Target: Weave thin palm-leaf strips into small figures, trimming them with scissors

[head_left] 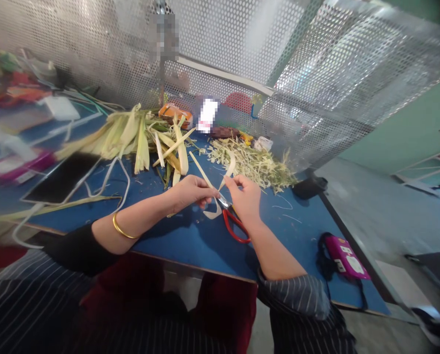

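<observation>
My left hand point(193, 192), with a gold bangle on its wrist, pinches a pale strip of corn husk point(200, 166) between thumb and fingertips. My right hand point(245, 197) is closed close beside it, thumb and forefinger pinched on a curling pale husk strip point(230, 162). Whether the two strips are one piece cannot be made out. Under the hands lie scissors with red handles point(236, 231), blades pointing up and left between them; the right hand partly covers them. A loop of husk point(214, 212) hangs or lies below the left fingertips.
Whole corn husks point(124, 132) are heaped on the blue table point(193, 250) at back left. Shredded husk point(252, 162) is piled at back right. A phone point(63, 178) with a white cable lies left, a magenta pouch point(347, 256) right. A perforated metal screen point(220, 54) stands behind.
</observation>
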Demonstrator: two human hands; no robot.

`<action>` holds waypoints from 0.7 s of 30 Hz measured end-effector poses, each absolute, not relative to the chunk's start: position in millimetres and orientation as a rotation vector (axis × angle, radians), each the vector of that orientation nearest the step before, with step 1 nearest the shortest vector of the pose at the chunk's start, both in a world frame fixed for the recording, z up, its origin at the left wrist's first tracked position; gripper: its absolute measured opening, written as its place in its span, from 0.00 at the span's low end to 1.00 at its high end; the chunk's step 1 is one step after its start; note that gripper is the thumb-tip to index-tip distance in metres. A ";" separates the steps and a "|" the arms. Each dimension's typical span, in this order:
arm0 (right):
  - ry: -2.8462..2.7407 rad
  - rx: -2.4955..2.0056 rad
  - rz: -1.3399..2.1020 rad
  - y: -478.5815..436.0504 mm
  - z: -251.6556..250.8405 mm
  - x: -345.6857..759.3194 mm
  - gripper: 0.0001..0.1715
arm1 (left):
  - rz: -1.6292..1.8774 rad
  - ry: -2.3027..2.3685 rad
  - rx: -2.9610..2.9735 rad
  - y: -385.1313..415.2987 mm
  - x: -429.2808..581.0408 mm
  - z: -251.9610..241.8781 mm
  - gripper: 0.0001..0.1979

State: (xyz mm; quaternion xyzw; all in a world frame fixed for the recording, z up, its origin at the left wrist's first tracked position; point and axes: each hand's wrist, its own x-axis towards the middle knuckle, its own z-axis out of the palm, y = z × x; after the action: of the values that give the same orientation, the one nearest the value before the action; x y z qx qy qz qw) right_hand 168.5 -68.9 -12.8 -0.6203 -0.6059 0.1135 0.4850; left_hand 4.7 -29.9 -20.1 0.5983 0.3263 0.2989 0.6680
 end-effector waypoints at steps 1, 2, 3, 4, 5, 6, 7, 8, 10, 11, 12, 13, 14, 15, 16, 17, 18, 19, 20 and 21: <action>-1.518 -1.506 0.087 -69.9 -9.7 169.3 0.17 | 0.662 0.749 1.359 -30.8 5.0 -18.8 0.11; -1.567 -1.478 -0.052 -70.7 -7.1 169.6 0.15 | 0.644 0.763 1.373 -31.9 5.4 -17.4 0.11; -1.629 -1.437 -0.114 -71.2 -5.1 169.2 0.12 | 0.622 0.773 1.393 -33.2 5.9 -16.4 0.11; -1.703 -1.399 -0.090 -71.3 -4.0 168.4 0.10 | 0.599 0.775 1.416 -34.7 6.6 -15.8 0.11; -1.774 -1.376 0.005 -71.1 -3.8 167.3 0.09 | 0.579 0.769 1.438 -36.2 7.3 -15.7 0.12; -1.821 -1.374 0.153 -70.7 -4.5 166.0 0.09 | 0.562 0.756 1.457 -37.6 8.1 -16.2 0.12; -1.833 -1.385 0.322 -70.2 -5.7 164.8 0.09 | 0.549 0.739 1.472 -38.9 8.8 -17.1 0.11; -1.809 -1.400 0.484 -69.8 -7.3 163.8 0.10 | 0.532 0.726 1.485 -40.0 9.5 -18.2 0.11; -1.699 -1.407 0.719 -69.6 -10.0 162.5 0.11 | 0.501 0.721 1.510 -41.5 10.6 -20.3 0.10; -1.639 -1.392 0.782 -69.8 -11.0 162.1 0.11 | 0.492 0.724 1.519 -41.8 10.9 -21.0 0.10; -1.584 -1.369 0.819 -70.1 -11.6 161.9 0.11 | 0.485 0.725 1.523 -41.8 11.1 -21.4 0.10; -1.538 -1.346 0.838 -70.6 -11.9 161.6 0.11 | 0.483 0.724 1.521 -41.6 11.1 -21.6 0.10; -1.502 -1.328 0.842 -71.2 -12.0 161.4 0.10 | 0.478 0.717 1.515 -41.3 11.0 -21.6 0.09; -1.479 -1.319 0.830 -71.8 -12.0 161.2 0.10 | 0.472 0.705 1.505 -40.8 10.8 -21.6 0.08; -1.471 -1.317 0.799 -72.4 -12.1 160.8 0.09 | 0.463 0.690 1.495 -40.3 10.5 -21.5 0.08; -1.478 -1.319 0.753 -73.0 -12.3 160.4 0.09 | 0.454 0.677 1.490 -39.9 10.1 -21.5 0.07; -1.494 -1.323 0.702 -73.5 -12.7 159.9 0.08 | 0.444 0.664 1.488 -39.7 9.9 -21.5 0.07; -1.511 -1.327 0.653 -73.9 -13.2 159.4 0.08 | 0.433 0.653 1.487 -39.5 9.7 -21.6 0.07; -1.527 -1.332 0.614 -74.1 -13.7 158.9 0.07 | 0.418 0.642 1.488 -39.6 9.7 -21.7 0.07; -1.539 -1.337 0.582 -74.1 -14.1 158.6 0.07 | 0.402 0.632 1.489 -39.7 9.9 -22.0 0.08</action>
State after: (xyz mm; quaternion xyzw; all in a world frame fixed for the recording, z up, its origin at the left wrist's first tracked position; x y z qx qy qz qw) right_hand 158.6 -74.1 -14.1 -0.5503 -0.6331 0.2394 0.4889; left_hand 9.9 -39.7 -22.0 0.6611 0.2809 0.1787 0.6724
